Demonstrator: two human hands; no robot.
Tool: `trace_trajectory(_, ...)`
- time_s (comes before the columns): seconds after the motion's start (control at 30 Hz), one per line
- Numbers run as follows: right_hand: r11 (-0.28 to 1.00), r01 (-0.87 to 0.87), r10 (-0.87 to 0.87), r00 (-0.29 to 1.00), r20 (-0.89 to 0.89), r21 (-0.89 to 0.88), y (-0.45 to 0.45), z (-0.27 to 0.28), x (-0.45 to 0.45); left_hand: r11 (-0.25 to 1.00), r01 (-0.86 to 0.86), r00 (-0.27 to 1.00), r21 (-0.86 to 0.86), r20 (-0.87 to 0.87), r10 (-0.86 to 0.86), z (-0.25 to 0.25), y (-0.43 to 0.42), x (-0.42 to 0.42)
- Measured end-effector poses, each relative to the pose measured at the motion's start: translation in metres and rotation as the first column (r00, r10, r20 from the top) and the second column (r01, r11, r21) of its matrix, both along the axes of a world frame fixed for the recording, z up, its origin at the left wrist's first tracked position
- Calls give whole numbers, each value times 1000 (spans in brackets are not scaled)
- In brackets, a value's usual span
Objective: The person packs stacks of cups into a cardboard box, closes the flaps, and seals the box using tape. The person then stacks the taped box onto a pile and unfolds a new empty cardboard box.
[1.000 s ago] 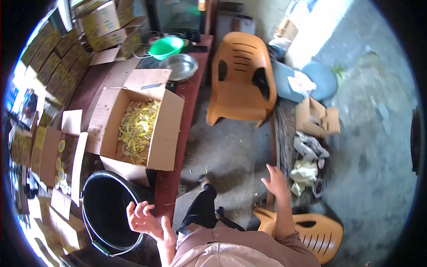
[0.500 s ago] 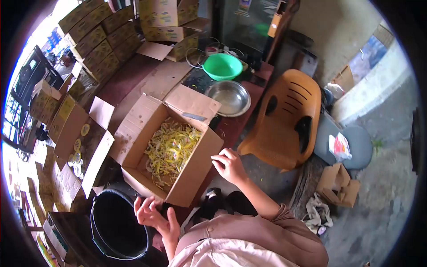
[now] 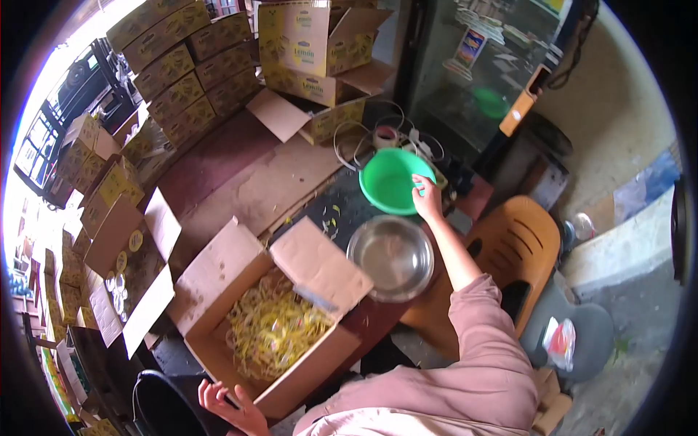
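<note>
My right hand (image 3: 427, 198) is stretched forward, its fingers closed over the right rim of a green plastic basin (image 3: 389, 185). Just in front of that basin sits a shiny metal bowl (image 3: 390, 258). My left hand (image 3: 231, 408) holds nothing, with fingers spread, between a black bucket (image 3: 163, 403) and the near side of an open cardboard box (image 3: 305, 374). Inside this box lies a heap of thin yellow and whitish strips (image 3: 275, 330); what they are made of I cannot tell.
Stacked lemon-printed cartons (image 3: 171, 83) stand at the back left, more open ones (image 3: 316, 54) at the back. Another open box (image 3: 120, 254) holds round lids or cups. An orange plastic chair (image 3: 534, 240) is on the right. Cables and a tape roll (image 3: 385, 136) lie behind the basin.
My right hand has moved from beside the cardboard box forward to the green basin's rim. My left hand stays low near the box and bucket. The view has shifted.
</note>
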State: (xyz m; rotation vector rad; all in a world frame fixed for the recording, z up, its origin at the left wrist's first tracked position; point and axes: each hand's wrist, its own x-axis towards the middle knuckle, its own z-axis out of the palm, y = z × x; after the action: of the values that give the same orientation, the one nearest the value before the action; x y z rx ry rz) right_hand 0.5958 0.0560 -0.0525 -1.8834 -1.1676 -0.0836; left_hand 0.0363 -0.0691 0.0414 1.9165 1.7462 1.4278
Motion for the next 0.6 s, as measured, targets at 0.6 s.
trace_trajectory(0.6, 644, -32, 70, 997, 17, -764, 256, -89, 181, 958, -157, 979, -239, -165, 119, 15, 47, 197)
